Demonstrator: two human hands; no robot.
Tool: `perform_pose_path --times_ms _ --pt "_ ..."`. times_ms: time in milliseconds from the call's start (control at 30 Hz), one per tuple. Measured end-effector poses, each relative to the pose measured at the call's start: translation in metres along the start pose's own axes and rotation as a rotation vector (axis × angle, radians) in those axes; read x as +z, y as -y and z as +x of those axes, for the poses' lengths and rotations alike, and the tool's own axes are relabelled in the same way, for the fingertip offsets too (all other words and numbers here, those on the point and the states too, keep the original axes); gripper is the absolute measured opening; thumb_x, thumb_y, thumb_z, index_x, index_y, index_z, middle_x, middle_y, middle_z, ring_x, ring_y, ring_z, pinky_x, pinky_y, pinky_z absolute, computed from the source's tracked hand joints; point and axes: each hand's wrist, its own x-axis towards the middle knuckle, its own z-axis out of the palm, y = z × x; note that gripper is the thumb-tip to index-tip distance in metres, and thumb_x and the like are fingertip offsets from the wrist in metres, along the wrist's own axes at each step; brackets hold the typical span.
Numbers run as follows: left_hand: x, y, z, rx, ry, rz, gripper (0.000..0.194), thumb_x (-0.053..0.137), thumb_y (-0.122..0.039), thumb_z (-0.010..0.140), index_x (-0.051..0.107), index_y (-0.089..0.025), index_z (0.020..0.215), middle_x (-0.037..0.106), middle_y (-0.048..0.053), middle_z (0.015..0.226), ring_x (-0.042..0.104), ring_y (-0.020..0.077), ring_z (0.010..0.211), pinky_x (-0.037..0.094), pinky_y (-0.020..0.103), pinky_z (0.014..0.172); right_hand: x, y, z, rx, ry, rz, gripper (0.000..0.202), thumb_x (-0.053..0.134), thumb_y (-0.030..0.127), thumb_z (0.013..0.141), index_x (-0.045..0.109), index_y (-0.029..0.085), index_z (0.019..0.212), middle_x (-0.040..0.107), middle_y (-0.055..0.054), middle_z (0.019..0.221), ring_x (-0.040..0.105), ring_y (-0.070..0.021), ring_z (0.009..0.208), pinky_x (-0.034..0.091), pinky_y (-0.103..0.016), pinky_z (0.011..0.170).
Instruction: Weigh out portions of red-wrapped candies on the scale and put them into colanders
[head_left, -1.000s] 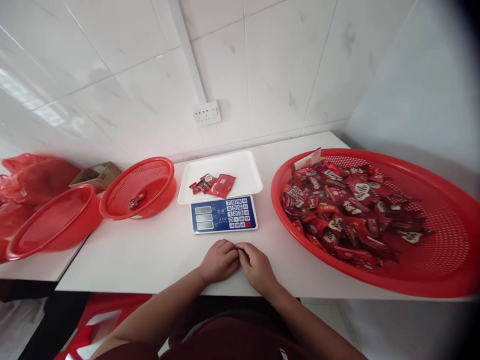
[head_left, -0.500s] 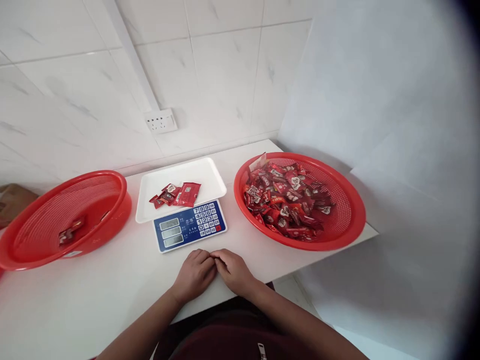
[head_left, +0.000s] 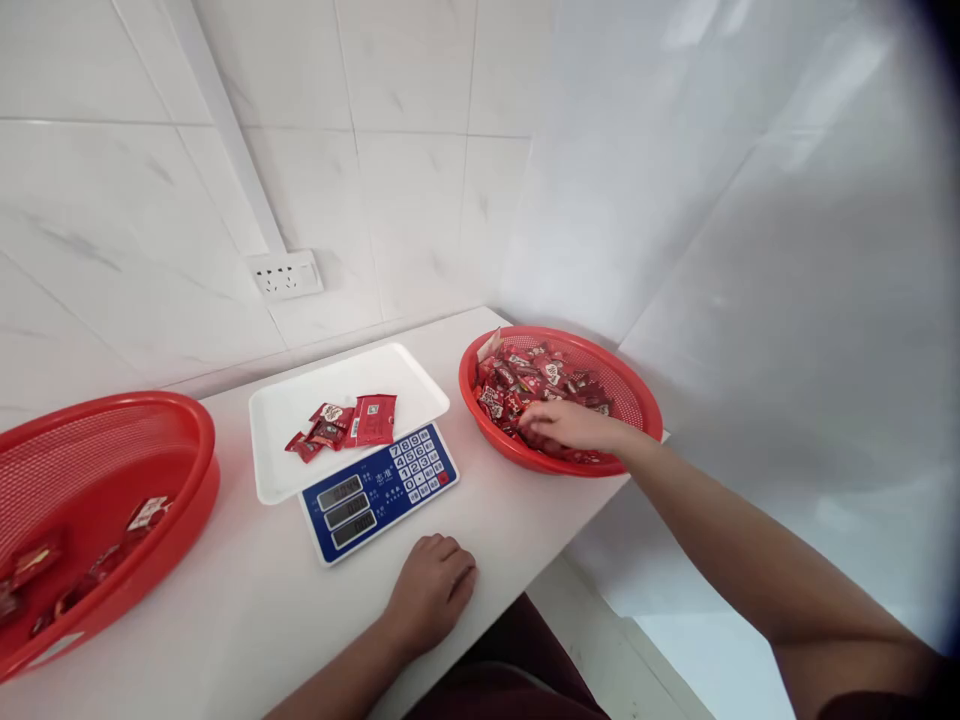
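Red packets [head_left: 551,373] lie heaped in a basket [head_left: 651,405] under the right hand [head_left: 568,425].

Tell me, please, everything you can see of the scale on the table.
The scale has a blue front panel with a white edge, three displays on the left and a keypad with one red key on the right. Its shallow white tray, apparently plastic, carries several red packets. It rests on the white table, angled, between two red baskets. The left hand lies near it without touching.
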Motion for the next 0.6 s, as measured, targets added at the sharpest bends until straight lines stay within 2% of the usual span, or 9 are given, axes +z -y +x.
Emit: perform_pose_path --times_ms 100,167,233,333,400,467,533,600 --pt "0.002 0.002 0.000 -0.007 -0.028 -0.024 0.013 0.048 -0.017 0.085 0.059 -0.020 0.079 0.061 0.003 0.074 0.054 0.0185 0.070 0.042 0.033 0.066 0.002 -0.007 0.020 -0.003 0.093 -0.060 0.032 0.061 0.006 0.061 0.073 0.023 0.085 0.075 -0.001 0.080 0.069 -0.0183 0.065 0.053 -0.025 0.054" --pt "0.002 0.003 0.000 0.000 -0.030 -0.013 0.013 0.048 -0.017 0.085 0.059 -0.020 0.078 0.061 0.003 0.074 0.055 0.0189 0.070 0.042 0.034 0.066 0.000 -0.009 0.024 -0.004 0.086 -0.089 0.040 0.066 0.005 0.056 0.073 0.023 0.091 0.075 -0.002 0.087 0.070 -0.0201 0.071 0.054 -0.025 0.060" --pt "0.001 0.003 0.001 0.005 -0.026 0.000 0.013 0.048 -0.017 0.085 0.060 -0.020 0.079 0.062 0.003 0.074 0.055 0.0192 0.070 0.042 0.034 0.066 -0.009 -0.012 0.024 0.001 0.019 -0.113 0.046 0.068 0.011 0.061 0.069 0.021 0.106 0.071 -0.006 0.105 0.068 -0.0228 0.090 0.053 -0.028 0.071" --pt "0.001 0.003 0.002 0.009 -0.021 0.016 0.013 0.048 -0.018 0.085 0.060 -0.020 0.079 0.062 0.003 0.075 0.055 0.0193 0.070 0.042 0.034 0.066 -0.032 -0.021 0.021 0.022 -0.118 -0.147 0.049 0.055 0.017 0.077 0.056 0.014 0.125 0.057 -0.013 0.129 0.056 -0.0252 0.114 0.047 -0.032 0.086" --pt "0.001 0.003 0.002 0.006 -0.019 0.024 0.013 0.048 -0.018 0.085 0.060 -0.020 0.079 0.062 0.003 0.074 0.055 0.0190 0.069 0.042 0.034 0.065 -0.046 -0.028 0.018 0.031 -0.145 -0.162 0.045 0.047 0.018 0.082 0.055 0.012 0.126 0.060 -0.015 0.124 0.058 -0.0241 0.111 0.047 -0.032 0.084" --pt "0.001 0.003 0.002 0.003 -0.017 0.027 0.014 0.048 -0.018 0.085 0.060 -0.020 0.079 0.061 0.003 0.073 0.055 0.0187 0.069 0.042 0.033 0.065 -0.051 -0.032 0.015 0.018 -0.091 -0.165 0.040 0.049 0.020 0.082 0.061 0.014 0.119 0.069 -0.010 0.108 0.065 -0.0210 0.096 0.049 -0.027 0.076" --pt "0.002 0.003 0.003 0.000 -0.013 0.026 0.014 0.047 -0.018 0.086 0.060 -0.020 0.079 0.061 0.003 0.072 0.055 0.0185 0.068 0.043 0.033 0.065 -0.047 -0.033 0.012 -0.014 -0.004 -0.164 0.034 0.058 0.020 0.077 0.067 0.020 0.109 0.072 -0.005 0.097 0.068 -0.0193 0.086 0.050 -0.024 0.070" --pt "0.002 0.003 0.003 -0.005 -0.007 0.029 0.015 0.046 -0.019 0.086 0.060 -0.020 0.080 0.061 0.003 0.072 0.055 0.0185 0.068 0.042 0.033 0.064 -0.036 -0.033 0.010 -0.046 0.065 -0.162 0.034 0.067 0.020 0.069 0.070 0.025 0.103 0.072 -0.003 0.096 0.068 -0.0210 0.084 0.051 -0.025 0.068"
